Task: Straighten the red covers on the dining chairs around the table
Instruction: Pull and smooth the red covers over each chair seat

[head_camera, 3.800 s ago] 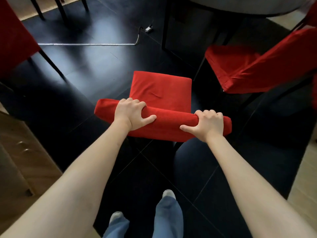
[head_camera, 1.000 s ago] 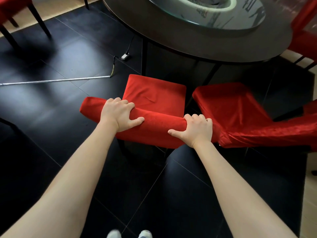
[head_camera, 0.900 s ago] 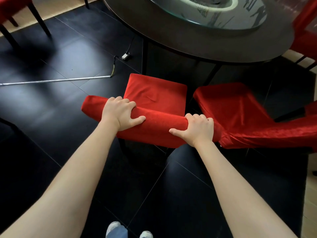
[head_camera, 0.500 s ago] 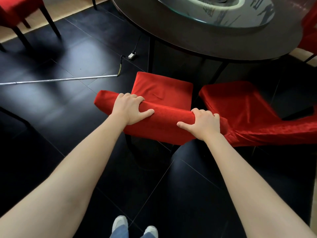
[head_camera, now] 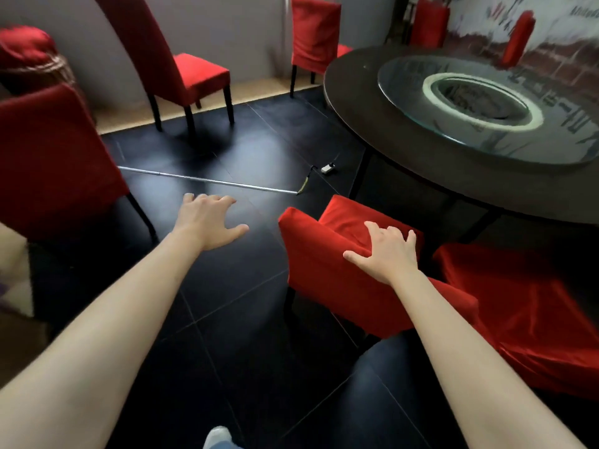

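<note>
The right hand lies on the top of the backrest of the nearest chair, palm down, fingers spread and nearly straight over the red cover, thumb stretched out to the left along the backrest's near face. It presses on the cloth without pinching it, as far as the angle shows. The left hand hangs in the air over the dark floor, well left of that chair, fingers open and fanned, touching nothing.

The nearest chair stands at the near edge of the round table, its seat pointing under the rim. Its cover sits smooth over backrest and seat. Just to its right a second chair stands by the same edge, its cover shinier and creased, the cloth sagging toward the floor.

A glass turntable lies on the table's middle. Beyond the far-left edge of the table a covered chair stands with its back toward the camera, and two more red backs show at the far edge, blurred. Another covered chair stands away from the table by the wall. A large red chair back fills the left side. A thin metal rod lies on the floor, and a small white plug lies near the table's leg. A shoe tip shows at the bottom.
</note>
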Action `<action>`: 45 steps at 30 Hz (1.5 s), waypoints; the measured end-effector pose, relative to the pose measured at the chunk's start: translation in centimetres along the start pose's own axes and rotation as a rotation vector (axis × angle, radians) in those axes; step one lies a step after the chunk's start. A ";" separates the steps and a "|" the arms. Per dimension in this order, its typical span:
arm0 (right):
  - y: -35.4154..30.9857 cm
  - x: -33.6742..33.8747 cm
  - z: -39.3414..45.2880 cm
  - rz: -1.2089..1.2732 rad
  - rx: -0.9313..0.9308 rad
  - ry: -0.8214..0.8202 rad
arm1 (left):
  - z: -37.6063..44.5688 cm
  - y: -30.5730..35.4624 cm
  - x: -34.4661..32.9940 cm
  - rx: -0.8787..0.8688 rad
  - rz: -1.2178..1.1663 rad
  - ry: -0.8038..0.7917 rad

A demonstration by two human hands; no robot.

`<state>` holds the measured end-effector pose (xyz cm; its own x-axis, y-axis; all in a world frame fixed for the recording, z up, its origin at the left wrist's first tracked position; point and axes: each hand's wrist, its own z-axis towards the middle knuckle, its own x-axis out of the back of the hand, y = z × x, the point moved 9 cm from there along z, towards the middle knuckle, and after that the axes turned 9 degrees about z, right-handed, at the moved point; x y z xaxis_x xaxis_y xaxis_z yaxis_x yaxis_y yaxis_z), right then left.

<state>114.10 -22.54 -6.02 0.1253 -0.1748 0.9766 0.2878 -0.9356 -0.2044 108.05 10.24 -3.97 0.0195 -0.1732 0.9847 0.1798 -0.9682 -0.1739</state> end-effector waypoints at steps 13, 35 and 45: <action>-30.8 -0.6 7.7 0.008 0.429 -0.005 | -7.0 -27.4 2.5 0.423 0.022 0.062; -61.8 -7.7 23.7 0.115 0.644 -0.136 | 1.5 -51.7 -5.1 0.601 -0.056 -0.005; -72.3 -9.6 36.7 0.081 0.782 -0.188 | 9.0 -60.5 -8.4 0.815 -0.295 0.058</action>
<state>126.93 58.05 -3.09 0.3121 -0.1131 0.9433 0.8430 -0.4249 -0.3299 105.87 71.88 -1.65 -0.1850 0.0337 0.9822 0.8186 -0.5477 0.1730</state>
